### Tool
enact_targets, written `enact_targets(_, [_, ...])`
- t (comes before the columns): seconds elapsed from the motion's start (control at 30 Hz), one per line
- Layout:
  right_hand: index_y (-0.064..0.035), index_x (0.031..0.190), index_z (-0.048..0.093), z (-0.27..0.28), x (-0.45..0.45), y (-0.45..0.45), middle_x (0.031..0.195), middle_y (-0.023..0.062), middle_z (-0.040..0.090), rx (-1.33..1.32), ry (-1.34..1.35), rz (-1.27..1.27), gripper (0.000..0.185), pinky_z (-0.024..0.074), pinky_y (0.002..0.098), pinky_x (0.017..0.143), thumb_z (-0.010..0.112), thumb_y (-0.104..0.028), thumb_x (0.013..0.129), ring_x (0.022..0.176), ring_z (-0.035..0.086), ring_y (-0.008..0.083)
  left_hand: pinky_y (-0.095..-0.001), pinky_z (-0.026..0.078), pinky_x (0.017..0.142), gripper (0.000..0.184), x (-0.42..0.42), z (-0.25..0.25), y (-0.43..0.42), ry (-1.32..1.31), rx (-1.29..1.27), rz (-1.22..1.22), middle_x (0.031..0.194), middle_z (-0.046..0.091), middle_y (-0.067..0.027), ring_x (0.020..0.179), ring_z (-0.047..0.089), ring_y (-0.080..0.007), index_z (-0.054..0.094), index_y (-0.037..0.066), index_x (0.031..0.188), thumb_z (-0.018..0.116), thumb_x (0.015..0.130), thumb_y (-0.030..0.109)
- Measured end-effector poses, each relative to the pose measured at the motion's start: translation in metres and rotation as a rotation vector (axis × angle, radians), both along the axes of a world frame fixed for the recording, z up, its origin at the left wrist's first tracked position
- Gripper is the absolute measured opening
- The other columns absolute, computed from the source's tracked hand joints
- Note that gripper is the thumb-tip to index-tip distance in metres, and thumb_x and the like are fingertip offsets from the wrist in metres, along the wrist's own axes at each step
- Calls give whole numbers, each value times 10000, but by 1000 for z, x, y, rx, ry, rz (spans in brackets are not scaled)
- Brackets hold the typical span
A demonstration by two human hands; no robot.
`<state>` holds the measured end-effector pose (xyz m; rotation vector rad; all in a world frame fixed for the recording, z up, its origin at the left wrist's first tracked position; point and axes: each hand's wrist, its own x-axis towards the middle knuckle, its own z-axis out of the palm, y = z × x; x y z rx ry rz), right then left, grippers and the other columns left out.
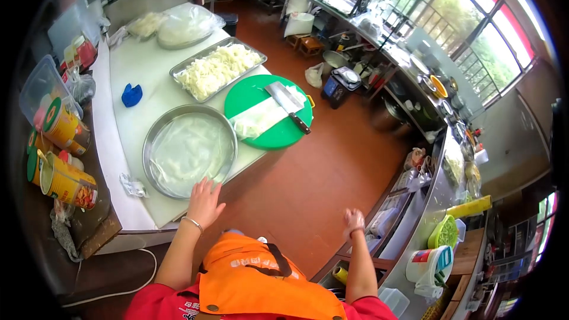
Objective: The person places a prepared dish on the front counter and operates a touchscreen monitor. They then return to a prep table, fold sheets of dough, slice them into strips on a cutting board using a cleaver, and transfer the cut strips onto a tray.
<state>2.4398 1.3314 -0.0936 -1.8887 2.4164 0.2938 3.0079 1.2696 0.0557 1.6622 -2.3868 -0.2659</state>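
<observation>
My left hand has its fingers spread at the near rim of a round metal pan; whether it touches the rim I cannot tell. A pale translucent sheet lies in the pan. My right hand is out to the right over the floor, fingers curled in, with nothing seen in it. On a green round cutting board lie a cleaver with a dark handle and pale sliced strips. Behind stands a rectangular metal tray heaped with pale cut strips.
A blue crumpled item and a small clear packet lie on the white worktop. Yellow cans line the left shelf. Right of the red-brown floor runs a counter with a green basket and white bucket.
</observation>
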Motion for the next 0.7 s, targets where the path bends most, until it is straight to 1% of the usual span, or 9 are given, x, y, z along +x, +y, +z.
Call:
enact_targets(0.07, [-8, 879, 675, 35, 6, -76, 857, 194, 676, -427, -393, -138, 401, 504, 467, 735, 639, -406, 865, 821, 635, 378, -523, 291, 1111, 624, -2, 2, -6, 7, -14, 33, 1345, 480, -213, 1340, 367, -389, 493, 38, 1326, 731, 804, 283])
enact_targets(0.13, [-21, 931, 681, 115, 58, -137, 893, 194, 681, -355, -441, 8, 355, 517, 450, 764, 687, -365, 844, 866, 646, 364, -524, 295, 1107, 625, -5, 2, -21, -8, 14, 81, 1348, 475, -217, 1335, 369, -391, 489, 36, 1328, 731, 803, 272])
enact_targets(0.2, [-37, 1002, 668, 134, 97, -181, 922, 185, 684, -433, -560, 201, 299, 518, 450, 795, 714, -280, 835, 884, 648, 363, -505, 302, 1108, 624, -15, 2, -40, 45, 10, 95, 1368, 462, -212, 1331, 374, -389, 485, 33, 1331, 730, 800, 252])
enact_targets(0.27, [-47, 1135, 615, 145, 136, -207, 1007, 183, 670, -436, -425, 433, 352, 518, 451, 821, 705, -214, 839, 952, 640, 359, -487, 310, 1109, 625, -16, 0, -56, 94, 9, 108, 1387, 448, -206, 1327, 379, -386, 480, 30, 1333, 730, 798, 232])
enact_targets(0.33, [-63, 1257, 533, 167, 175, -229, 1171, 187, 613, -130, -390, 384, 463, 516, 445, 847, 688, -222, 851, 1016, 621, 358, -473, 308, 1116, 638, -31, -7, -80, 163, -21, 101, 1409, 428, -202, 1331, 378, -380, 465, 27, 1348, 725, 796, 213])
enact_targets(0.43, [-37, 1413, 388, 169, 207, -249, 1280, 180, 533, -55, -235, 499, 691, 511, 414, 890, 673, -330, 856, 1083, 598, 334, -464, 303, 1127, 661, -58, -18, -117, 203, -62, 33, 1430, 406, -198, 1337, 376, -371, 443, 26, 1370, 718, 791, 187])
enact_targets(0.57, [-28, 1449, 328, 178, 217, -296, 1327, 156, 492, 72, -150, 461, 764, 495, 412, 934, 691, -324, 846, 1145, 562, 320, -465, 286, 1142, 677, -68, -43, -160, 129, -91, -23, 1448, 388, -199, 1355, 360, -363, 423, 35, 1392, 704, 794, 180])
enact_targets(0.63, [-24, 1474, 287, 170, 220, -300, 1332, 169, 501, 135, -146, 398, 812, 483, 414, 960, 710, -289, 832, 1165, 546, 344, -460, 297, 1132, 627, -63, -47, -168, 83, -88, -84, 1418, 420, -194, 1326, 392, -348, 463, 37, 1363, 693, 798, 183])
enact_targets(0.7, [-30, 1490, 249, 163, 219, -307, 1325, 178, 501, 205, -121, 391, 783, 479, 415, 966, 662, -255, 864, 1177, 535, 346, -456, 314, 1113, 556, -61, -51, -164, 56, -59, -145, 1357, 469, -185, 1275, 436, -335, 512, 38, 1309, 682, 800, 184])
